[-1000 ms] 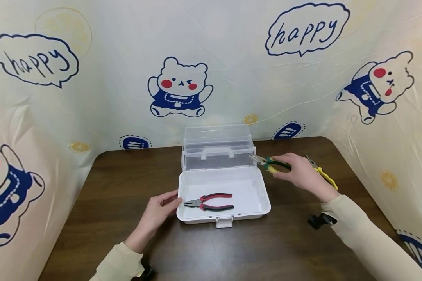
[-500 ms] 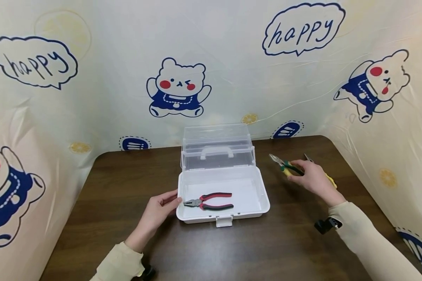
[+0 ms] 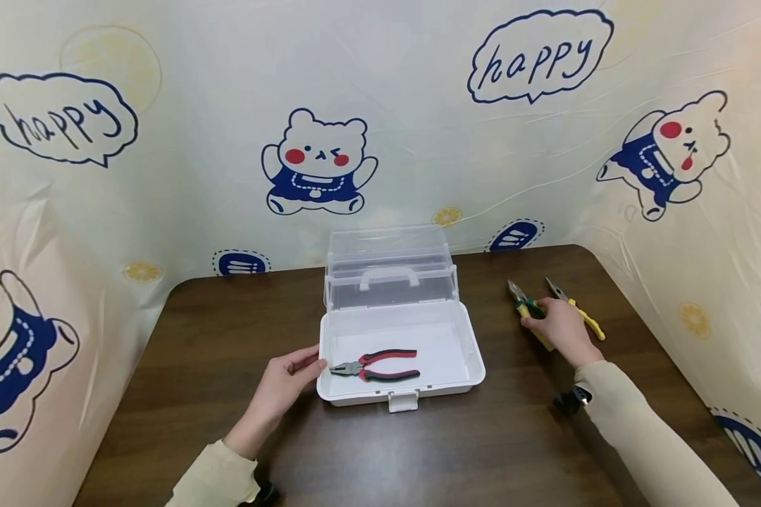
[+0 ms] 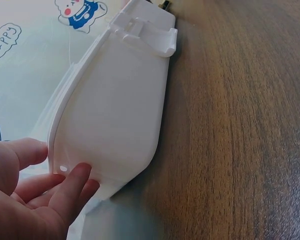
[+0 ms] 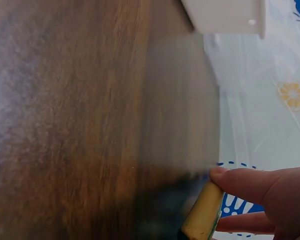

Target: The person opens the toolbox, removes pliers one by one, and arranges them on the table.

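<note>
My left hand (image 3: 279, 387) holds the left wall of a white toolbox (image 3: 434, 355), thumb at the rim and fingers against the outside, as the left wrist view shows up close. Inside the box lie red-and-black combination pliers (image 3: 390, 375), jaws to the left. Right of the box, my right hand (image 3: 564, 327) grips green-and-yellow pliers (image 3: 523, 307) low over the table, their metal jaws pointing away from me. In the right wrist view the thumb (image 5: 240, 182) presses on a yellow handle (image 5: 202, 217); the rest of the tool is mostly out of that view.
Yellow-handled long-nose pliers (image 3: 583, 317) lie just beyond the right hand. The toolbox's clear lid (image 3: 390, 246) stands raised at the back, its white latch (image 3: 403, 401) hanging at the front. A patterned sheet (image 3: 196, 127) walls in the brown table (image 3: 368, 465).
My right hand has carried the green-and-yellow pliers rightward from beside the lid and down toward the table, turning their jaws away from me. The left hand keeps its place on the toolbox.
</note>
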### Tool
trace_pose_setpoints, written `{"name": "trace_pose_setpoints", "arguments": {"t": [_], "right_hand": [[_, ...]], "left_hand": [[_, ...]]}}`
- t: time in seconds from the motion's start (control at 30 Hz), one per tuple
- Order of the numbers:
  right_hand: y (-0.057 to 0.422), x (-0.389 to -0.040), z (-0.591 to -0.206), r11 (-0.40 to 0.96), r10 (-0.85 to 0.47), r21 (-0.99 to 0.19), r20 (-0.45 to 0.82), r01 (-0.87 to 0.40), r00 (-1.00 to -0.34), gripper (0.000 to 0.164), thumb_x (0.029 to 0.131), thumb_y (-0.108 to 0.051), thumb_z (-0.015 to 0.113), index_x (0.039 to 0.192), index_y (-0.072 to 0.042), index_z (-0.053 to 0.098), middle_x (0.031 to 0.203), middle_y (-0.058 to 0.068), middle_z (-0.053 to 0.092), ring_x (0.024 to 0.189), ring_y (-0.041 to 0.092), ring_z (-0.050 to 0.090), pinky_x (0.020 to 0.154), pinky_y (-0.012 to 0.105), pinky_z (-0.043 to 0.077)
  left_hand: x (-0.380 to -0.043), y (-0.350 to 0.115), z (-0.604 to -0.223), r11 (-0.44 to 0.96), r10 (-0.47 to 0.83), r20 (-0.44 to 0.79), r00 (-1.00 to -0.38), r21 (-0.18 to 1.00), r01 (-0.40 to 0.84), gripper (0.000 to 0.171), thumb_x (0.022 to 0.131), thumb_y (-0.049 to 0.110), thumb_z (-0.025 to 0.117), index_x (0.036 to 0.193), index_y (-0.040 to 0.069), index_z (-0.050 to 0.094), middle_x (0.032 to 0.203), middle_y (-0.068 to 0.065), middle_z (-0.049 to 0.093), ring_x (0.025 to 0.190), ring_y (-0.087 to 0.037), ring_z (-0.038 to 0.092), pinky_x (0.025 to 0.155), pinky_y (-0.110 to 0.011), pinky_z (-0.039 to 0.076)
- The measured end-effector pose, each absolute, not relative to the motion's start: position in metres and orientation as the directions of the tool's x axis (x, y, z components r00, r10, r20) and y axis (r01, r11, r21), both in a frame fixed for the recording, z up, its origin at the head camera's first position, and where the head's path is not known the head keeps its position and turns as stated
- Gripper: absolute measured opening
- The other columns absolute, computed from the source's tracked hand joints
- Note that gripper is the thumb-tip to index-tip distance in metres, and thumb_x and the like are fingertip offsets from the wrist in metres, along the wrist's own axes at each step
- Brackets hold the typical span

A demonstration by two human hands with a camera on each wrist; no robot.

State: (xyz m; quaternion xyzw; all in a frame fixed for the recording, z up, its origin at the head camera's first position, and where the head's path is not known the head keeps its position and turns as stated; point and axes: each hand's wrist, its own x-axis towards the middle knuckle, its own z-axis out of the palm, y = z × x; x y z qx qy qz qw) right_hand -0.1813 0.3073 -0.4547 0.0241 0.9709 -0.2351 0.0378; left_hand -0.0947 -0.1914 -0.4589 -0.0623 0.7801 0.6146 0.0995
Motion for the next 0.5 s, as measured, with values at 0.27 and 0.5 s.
{"name": "trace_pose_setpoints", "arguments": {"t": [0.27,0.5], "right_hand": [[0.303,-0.190,-0.468,0.919,0.062,-0.386,-0.053,0.078,-0.997,0.055,0.094,-0.024,0.075,0.127,0.018,0.062,0.117,0.036,0.067,0.093,0.045,0.064,0.085,0.062,0.053],[0.302,-0.190,-0.472,0.937,0.062,-0.344,0.017,0.052,-0.998,0.054,0.092,-0.027,0.079,0.119,0.017,0.065,0.098,0.033,0.069,0.080,0.043,0.061,0.070,0.057,0.053]], "left_hand": [[-0.093,-0.190,-0.460,0.237,0.018,-0.247,-0.969,0.942,-0.236,0.043,0.100,0.011,0.071,0.139,-0.004,0.063,0.130,-0.025,0.069,0.108,-0.029,0.071,0.085,-0.034,0.062],[-0.094,-0.191,-0.459,0.234,0.022,-0.237,-0.971,0.946,-0.225,0.044,0.100,0.012,0.071,0.140,-0.004,0.062,0.131,-0.026,0.068,0.110,-0.029,0.071,0.086,-0.035,0.062]]}}
